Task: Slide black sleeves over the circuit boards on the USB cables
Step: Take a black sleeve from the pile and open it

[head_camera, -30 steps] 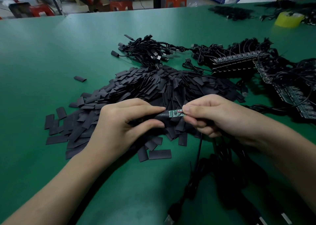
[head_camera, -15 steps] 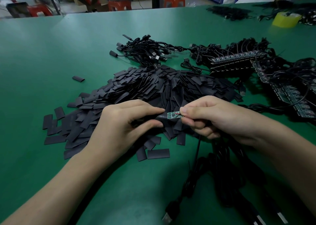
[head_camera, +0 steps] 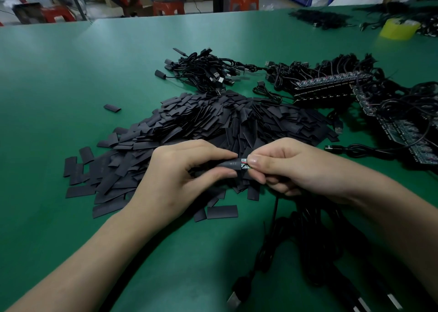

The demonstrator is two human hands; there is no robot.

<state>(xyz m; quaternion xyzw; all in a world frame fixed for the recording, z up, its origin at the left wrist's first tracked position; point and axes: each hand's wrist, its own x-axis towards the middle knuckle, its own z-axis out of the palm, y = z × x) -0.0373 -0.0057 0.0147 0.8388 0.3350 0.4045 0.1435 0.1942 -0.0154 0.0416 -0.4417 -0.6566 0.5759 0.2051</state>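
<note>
Over the sleeve pile (head_camera: 213, 122), left fingers (head_camera: 222, 156) pinch the sleeve (head_camera: 230, 164), right fingers (head_camera: 255, 163) the board (head_camera: 244, 164).

Smooth green worktop (head_camera: 71, 79) gave a soft matt sheen. The flat black plastic-looking sleeves (head_camera: 213, 124) lay dull and smooth, the thin black cables (head_camera: 203, 70) looked slightly glossy, their silver USB plugs (head_camera: 339, 129) bright metal. The yellow tape roll (head_camera: 398, 28) shone faintly.

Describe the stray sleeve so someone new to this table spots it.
Find the big heap of black sleeves on the green table. Past its far-left edge, the stray sleeve lies alone on bare green. It lies well clear of the heap, whereas other loose sleeves hug its edge.
</note>
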